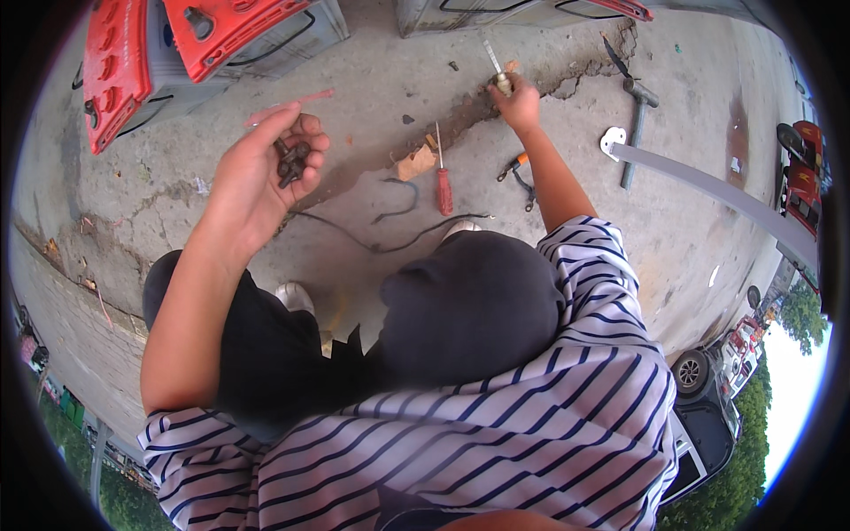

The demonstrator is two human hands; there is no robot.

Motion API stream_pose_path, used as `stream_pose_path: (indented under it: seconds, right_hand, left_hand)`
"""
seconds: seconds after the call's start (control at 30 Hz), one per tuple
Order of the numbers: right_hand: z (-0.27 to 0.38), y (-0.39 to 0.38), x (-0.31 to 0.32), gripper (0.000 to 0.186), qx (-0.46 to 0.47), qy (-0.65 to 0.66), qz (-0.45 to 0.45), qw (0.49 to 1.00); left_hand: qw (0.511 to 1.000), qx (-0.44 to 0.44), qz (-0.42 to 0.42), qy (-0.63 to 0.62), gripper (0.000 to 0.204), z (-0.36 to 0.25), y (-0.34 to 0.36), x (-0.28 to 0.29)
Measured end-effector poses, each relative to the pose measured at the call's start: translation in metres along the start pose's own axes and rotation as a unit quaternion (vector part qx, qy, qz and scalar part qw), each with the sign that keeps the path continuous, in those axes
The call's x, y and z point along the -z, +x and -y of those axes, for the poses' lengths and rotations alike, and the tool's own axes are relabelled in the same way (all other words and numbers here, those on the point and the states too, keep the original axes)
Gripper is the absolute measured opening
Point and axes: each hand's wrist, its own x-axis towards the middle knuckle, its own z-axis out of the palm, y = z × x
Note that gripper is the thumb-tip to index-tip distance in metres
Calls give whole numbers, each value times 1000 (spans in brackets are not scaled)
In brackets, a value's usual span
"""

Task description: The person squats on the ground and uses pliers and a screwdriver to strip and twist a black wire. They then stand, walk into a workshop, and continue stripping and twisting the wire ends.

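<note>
My left hand (257, 177) is raised palm up on the left, fingers curled round several dark brown bolt-like pieces (292, 163). By its fingertips is a thin red translucent strip (310, 96); whether the hand touches it I cannot tell. Reaching forward over the concrete, my right hand (521, 104) grips a slim tool (502, 81) with a cream-coloured handle and a pale shaft pointing away from me; its exact kind is unclear. A red-handled screwdriver (444, 188) lies between my hands, beside a dry brown leaf (414, 164).
Large red-topped batteries (115, 75) stand at far left, another battery (478, 19) at the far middle. A hammer (637, 133), a grey metal post on a white base (612, 142), an orange-and-black cable piece (518, 170) and a dark wire (381, 248) are on the cracked concrete.
</note>
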Motion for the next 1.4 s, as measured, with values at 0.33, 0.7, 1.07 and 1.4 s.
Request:
stream_pose_path:
  seconds: [0.33, 0.7, 1.07, 1.4]
  right_hand:
    - [-8, 1, -7, 34, 3, 10, -122, 992]
    - [60, -29, 26, 16, -239, 464, 77, 849]
    - [191, -84, 69, 16, -199, 789, 283, 508]
    - [193, -92, 61, 16, -20, 461, 293, 837]
  left_hand:
    - [1000, 24, 5, 16, 23, 8, 5, -14]
    - [993, 30, 29, 113, 26, 14, 13, -17]
    - [982, 6, 157, 102, 31, 35, 30, -42]
    - [995, 11, 81, 63, 28, 33, 21, -30]
